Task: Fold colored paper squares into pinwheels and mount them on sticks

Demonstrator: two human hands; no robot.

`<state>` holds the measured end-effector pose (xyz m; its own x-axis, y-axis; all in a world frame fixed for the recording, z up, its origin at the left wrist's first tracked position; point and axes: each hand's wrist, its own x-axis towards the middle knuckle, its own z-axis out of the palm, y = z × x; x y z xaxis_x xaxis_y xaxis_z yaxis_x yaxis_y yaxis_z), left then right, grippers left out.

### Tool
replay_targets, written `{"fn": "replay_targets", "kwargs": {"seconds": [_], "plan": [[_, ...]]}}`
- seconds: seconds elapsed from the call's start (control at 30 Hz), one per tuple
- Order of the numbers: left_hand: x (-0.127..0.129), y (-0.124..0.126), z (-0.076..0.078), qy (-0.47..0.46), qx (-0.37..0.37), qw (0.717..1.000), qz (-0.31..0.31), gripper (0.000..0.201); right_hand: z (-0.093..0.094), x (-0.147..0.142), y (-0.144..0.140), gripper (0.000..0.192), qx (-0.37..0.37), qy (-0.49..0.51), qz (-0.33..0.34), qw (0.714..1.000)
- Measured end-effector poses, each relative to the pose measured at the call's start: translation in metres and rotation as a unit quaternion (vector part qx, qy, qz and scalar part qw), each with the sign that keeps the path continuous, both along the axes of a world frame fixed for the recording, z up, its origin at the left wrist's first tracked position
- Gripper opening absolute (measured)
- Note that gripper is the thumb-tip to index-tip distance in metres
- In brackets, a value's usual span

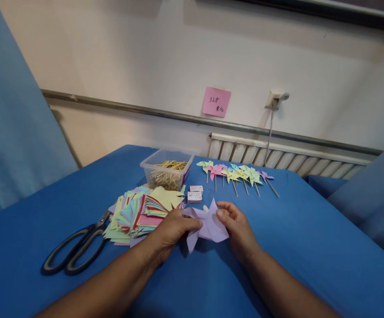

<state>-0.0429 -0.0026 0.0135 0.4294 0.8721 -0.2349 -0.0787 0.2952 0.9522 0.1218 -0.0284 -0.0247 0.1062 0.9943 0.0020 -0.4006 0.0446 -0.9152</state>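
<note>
Between my two hands is a purple paper pinwheel (208, 225), its blades partly folded toward the middle. My left hand (178, 227) pinches it from the left, with the thumb laid over the paper near the centre. At the right blade, my right hand (238, 227) grips the paper between thumb and fingers. No stick shows on this pinwheel; its underside is hidden. Just left of my left hand lies a thick pile of coloured paper pieces (139, 214). Two small white boxes (194, 197) sit just beyond the pinwheel.
Large scissors (79, 249) lie at the left beside the paper pile. A clear plastic box (168, 170) with many thin wooden sticks stands behind the pile. Several finished pinwheels on sticks (235, 174) lie along the table's far edge. The blue-covered table (298, 247) ends near a radiator (284, 163).
</note>
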Motion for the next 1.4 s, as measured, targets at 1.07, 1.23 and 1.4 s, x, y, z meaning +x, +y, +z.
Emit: {"fn": "replay_targets", "kwargs": {"seconds": [1.07,1.23,1.4], "plan": [[0.018,-0.015,-0.020,-0.055,-0.043,0.994,0.082,0.028,-0.013,-0.025,-0.002,0.040,-0.012,0.069,-0.052,0.996],[0.016,-0.011,-0.016,-0.046,-0.036,0.993,0.100,0.024,-0.009,-0.022,-0.004,0.042,-0.002,0.054,-0.031,0.998],[0.006,-0.003,-0.003,-0.081,-0.040,0.988,0.124,0.022,-0.008,-0.023,-0.009,0.044,0.073,-0.013,-0.043,0.996]]}}
